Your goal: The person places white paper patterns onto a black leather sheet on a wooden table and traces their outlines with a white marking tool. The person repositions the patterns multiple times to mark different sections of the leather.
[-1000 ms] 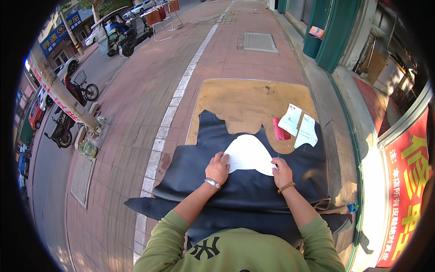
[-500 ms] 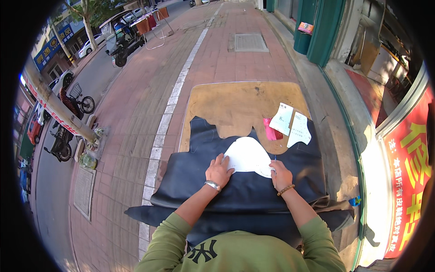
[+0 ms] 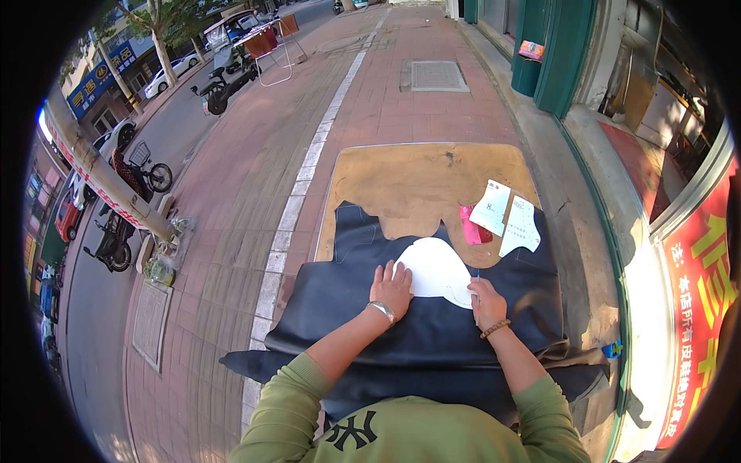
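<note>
Just below the frame's centre, both forearms reach forward from the lower edge. The left hand (image 3: 391,288) lies flat, fingers spread, pressing the white paper pattern (image 3: 434,272) onto the black leather sheet (image 3: 432,339). The right hand (image 3: 486,301) is curled around a thin pen at the pattern's right edge

A red sign (image 3: 698,309) with yellow characters stands right of the tan table (image 3: 417,181). A blue shop sign (image 3: 96,77) with yellow characters hangs far left of it, across the street.
</note>
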{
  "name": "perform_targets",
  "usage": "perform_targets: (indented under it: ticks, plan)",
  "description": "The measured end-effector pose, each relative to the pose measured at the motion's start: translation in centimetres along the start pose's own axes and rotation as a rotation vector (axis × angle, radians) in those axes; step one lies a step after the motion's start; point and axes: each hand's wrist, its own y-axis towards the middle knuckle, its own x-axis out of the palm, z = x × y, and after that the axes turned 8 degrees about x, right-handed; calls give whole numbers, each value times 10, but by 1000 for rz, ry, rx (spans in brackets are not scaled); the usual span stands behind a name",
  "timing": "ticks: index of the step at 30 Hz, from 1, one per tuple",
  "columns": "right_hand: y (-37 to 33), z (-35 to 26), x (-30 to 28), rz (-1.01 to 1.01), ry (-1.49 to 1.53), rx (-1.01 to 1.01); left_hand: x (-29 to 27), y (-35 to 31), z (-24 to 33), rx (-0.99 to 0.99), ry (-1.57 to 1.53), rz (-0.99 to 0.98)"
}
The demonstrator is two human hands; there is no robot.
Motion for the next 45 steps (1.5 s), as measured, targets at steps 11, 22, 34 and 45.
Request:
perform_targets:
  ticks: [11, 22, 34, 45]
  plan:
    - [-1, 24, 16, -1, 266, -2, 22, 49, 46, -20, -326, 162]
    - [0, 27, 23, -245, 1005, 698, 13, 60, 51, 0, -212, 76]
    - [-6, 16, 10, -2, 289, -19, 8, 63, 57, 41, -173, 52]
    - [-3, 7, -8, -116, 139, -20, 9, 64, 55, 67, -156, 50]
